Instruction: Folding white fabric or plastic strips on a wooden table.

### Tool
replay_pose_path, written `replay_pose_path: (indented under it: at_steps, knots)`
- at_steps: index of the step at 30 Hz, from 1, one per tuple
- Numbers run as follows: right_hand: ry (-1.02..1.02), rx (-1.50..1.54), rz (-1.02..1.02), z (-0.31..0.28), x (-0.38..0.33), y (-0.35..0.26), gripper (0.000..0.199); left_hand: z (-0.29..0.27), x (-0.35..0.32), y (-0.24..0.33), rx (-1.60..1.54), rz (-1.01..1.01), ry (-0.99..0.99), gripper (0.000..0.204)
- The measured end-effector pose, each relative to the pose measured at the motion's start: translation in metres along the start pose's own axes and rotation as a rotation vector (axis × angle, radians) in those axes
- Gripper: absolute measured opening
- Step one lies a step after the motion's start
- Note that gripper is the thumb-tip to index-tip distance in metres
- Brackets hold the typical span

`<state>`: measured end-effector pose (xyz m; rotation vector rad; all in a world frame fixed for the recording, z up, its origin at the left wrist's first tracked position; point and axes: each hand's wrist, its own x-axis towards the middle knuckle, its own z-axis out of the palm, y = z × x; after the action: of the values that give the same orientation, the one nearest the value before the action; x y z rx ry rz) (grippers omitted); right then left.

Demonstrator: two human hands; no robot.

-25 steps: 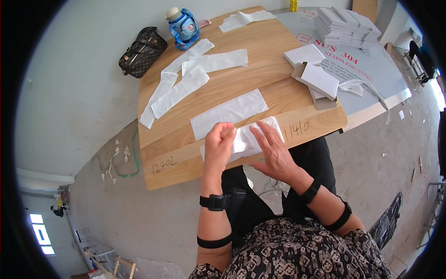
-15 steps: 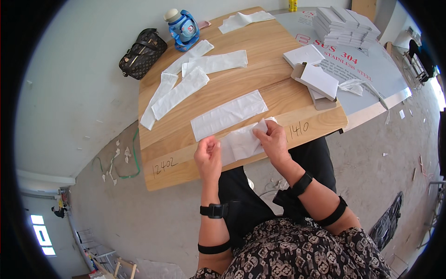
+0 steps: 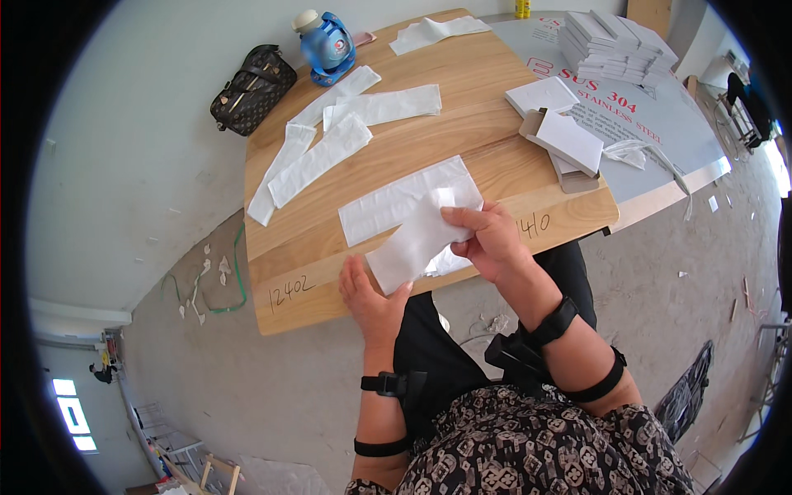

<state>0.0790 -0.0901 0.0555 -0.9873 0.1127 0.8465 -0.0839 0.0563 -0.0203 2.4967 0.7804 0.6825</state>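
My right hand [image 3: 491,239] pinches one end of a thin white folded sheet [image 3: 411,241], thumb on top, holding it slantwise over the table's near edge. At the sheet's lower left end is my left hand [image 3: 375,301], fingers spread and thumb apart, close beside the sheet or just touching it. Beneath the held sheet, a crinkled, shiny white piece [image 3: 450,262] partly shows; the rest of it is hidden. Just beyond lies a flat white strip [image 3: 371,210], its right part covered by the held sheet.
More white strips [image 3: 396,106] lie across the left of the wooden table [image 3: 487,124]. White boxes [image 3: 569,142] sit at the right, and a stack of white boxes [image 3: 619,45] stands on a metal sheet [image 3: 660,115]. A brown handbag [image 3: 252,91] and blue bottle [image 3: 328,51] are far left.
The white sheet has been raised and tilted, and its lower end swung left. My left hand has opened and moved slightly nearer me. The crinkled piece below has come into view.
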Motion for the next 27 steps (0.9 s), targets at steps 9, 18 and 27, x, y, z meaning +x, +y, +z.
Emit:
replay_pose_path:
  at_steps: [9,18,27]
  knots:
    - [-0.22,0.544,0.004,-0.008,-0.021,-0.047,0.019,0.024,0.002,0.02,0.042,0.07,0.019,0.102]
    - [-0.033,0.619,-0.069,-0.061,-0.015,-0.053,0.016,0.039,0.006,0.024,-0.051,0.207,0.172,0.035]
    - [0.189,0.454,-0.052,-0.1,0.004,-0.024,0.017,0.036,0.011,0.026,-0.097,0.178,0.235,0.034]
